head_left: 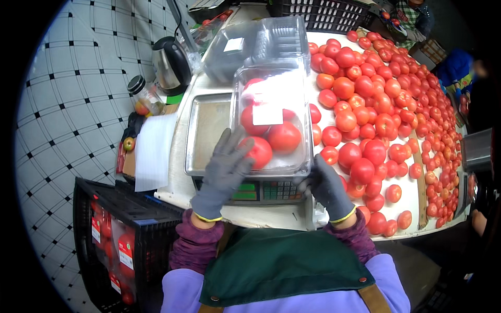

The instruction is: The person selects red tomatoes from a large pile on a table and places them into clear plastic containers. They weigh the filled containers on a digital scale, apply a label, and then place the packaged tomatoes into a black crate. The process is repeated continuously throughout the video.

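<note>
While flanking forward-pointing tomato box (287, 170), spreads left hand (224, 168) over near-left edge; cannot tell grip of right hand (330, 187) at near-right corner.

Tomatoes (284, 137) (red) inside clear box (284, 168)

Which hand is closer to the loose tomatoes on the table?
Right. The right hand is just left of the loose tomatoes; the left hand is farther left, by the clear box.
</note>
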`<state>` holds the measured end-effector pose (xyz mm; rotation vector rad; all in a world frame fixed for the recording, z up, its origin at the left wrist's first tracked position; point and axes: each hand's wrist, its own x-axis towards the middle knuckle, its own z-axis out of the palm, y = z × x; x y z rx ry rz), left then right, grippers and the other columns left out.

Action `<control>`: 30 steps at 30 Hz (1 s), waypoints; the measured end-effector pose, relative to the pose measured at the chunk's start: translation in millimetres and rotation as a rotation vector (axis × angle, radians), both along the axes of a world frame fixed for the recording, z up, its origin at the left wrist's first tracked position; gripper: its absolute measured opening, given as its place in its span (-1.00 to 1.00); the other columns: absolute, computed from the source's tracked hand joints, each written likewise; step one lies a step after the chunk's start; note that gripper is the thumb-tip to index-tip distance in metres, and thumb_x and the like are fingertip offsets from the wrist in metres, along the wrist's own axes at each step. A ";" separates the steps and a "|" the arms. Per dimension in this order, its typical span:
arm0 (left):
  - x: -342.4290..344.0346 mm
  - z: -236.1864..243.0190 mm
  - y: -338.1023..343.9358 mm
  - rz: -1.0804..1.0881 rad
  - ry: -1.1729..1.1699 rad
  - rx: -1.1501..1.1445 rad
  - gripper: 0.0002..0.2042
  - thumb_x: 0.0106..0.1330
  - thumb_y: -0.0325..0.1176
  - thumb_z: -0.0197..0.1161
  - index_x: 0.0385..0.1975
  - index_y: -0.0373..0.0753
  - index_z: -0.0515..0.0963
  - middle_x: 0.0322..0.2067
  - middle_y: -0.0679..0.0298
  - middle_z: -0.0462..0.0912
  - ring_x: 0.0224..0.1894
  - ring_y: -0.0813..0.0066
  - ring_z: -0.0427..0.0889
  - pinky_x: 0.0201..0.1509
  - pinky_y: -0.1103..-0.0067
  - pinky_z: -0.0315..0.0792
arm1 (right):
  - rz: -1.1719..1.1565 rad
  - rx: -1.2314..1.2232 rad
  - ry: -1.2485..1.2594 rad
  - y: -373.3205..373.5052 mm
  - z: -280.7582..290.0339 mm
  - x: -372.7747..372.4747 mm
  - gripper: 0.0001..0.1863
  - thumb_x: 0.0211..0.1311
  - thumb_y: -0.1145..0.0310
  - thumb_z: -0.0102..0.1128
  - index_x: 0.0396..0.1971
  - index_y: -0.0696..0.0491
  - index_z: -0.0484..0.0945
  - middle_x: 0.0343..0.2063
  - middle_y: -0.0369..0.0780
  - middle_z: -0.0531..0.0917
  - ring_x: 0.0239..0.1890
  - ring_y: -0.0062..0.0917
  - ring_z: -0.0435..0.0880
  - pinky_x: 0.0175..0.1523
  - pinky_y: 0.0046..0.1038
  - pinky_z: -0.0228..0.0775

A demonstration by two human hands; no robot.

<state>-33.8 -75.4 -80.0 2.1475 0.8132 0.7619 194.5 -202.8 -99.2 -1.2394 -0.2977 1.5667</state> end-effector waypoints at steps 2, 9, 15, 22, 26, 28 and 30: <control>9.5 -2.9 0.8 -0.020 0.200 0.207 -0.63 0.32 -0.26 0.13 0.09 -0.25 0.47 0.28 0.04 0.26 0.34 -0.11 0.10 0.35 0.25 0.09 | -0.008 0.003 -0.093 3.7 4.0 -4.3 -0.67 0.25 0.10 0.05 -0.41 0.10 0.52 -0.61 -0.26 0.61 -0.71 -0.69 0.48 -0.66 -0.70 0.20; -0.5 -4.0 5.6 0.092 -0.050 0.098 -0.65 0.34 -0.22 0.09 0.01 -0.32 0.51 0.15 0.02 0.41 0.24 -0.02 0.29 0.26 0.32 0.24 | -0.032 0.000 -0.286 -1.0 6.0 -14.6 -0.74 0.23 0.19 0.11 -0.47 0.09 0.50 -0.65 -0.34 0.51 -0.65 -0.75 0.45 -0.56 -0.70 0.23; -56.8 -2.6 17.0 0.729 -0.580 -0.236 -0.59 0.45 -0.18 -0.14 0.01 -0.40 0.44 0.02 0.05 0.51 0.05 0.24 0.51 0.12 0.40 0.38 | -0.060 0.005 -0.418 -5.8 7.5 -8.2 -0.75 0.29 0.21 0.05 -0.42 0.10 0.50 -0.63 -0.31 0.52 -0.66 -0.69 0.45 -0.55 -0.66 0.29; -75.4 10.0 14.1 0.856 -0.776 -0.213 -0.58 0.40 -0.14 -0.04 0.00 -0.42 0.42 -0.01 -0.02 0.51 0.03 0.20 0.51 0.10 0.37 0.37 | -0.573 0.039 -0.301 -17.4 -4.4 66.5 -0.73 0.29 0.21 -0.02 -0.30 0.13 0.48 -0.57 -0.28 0.52 -0.64 -0.68 0.42 -0.57 -0.69 0.18; -73.5 6.3 12.3 0.847 -0.791 -0.277 -0.59 0.39 -0.15 -0.02 -0.01 -0.41 0.44 -0.03 -0.03 0.51 0.00 0.20 0.52 0.08 0.37 0.39 | -0.519 0.124 -0.330 -20.7 -11.0 74.6 -0.71 0.32 0.20 -0.01 -0.25 0.15 0.48 -0.54 -0.27 0.53 -0.62 -0.66 0.43 -0.56 -0.69 0.18; -72.9 7.8 11.9 0.854 -0.792 -0.287 -0.59 0.39 -0.15 -0.01 -0.02 -0.40 0.44 -0.04 -0.03 0.51 -0.01 0.21 0.52 0.07 0.37 0.40 | -0.510 0.136 -0.324 -19.3 -11.9 75.1 -0.72 0.32 0.22 -0.01 -0.24 0.15 0.48 -0.53 -0.26 0.54 -0.62 -0.66 0.44 -0.56 -0.69 0.19; -73.7 8.4 11.7 0.851 -0.788 -0.291 -0.59 0.39 -0.15 -0.01 -0.02 -0.41 0.44 -0.04 -0.03 0.51 -0.01 0.21 0.52 0.06 0.37 0.41 | -0.498 0.138 -0.321 -17.9 -11.0 74.7 -0.73 0.32 0.23 0.00 -0.24 0.16 0.48 -0.52 -0.25 0.54 -0.61 -0.65 0.45 -0.55 -0.69 0.21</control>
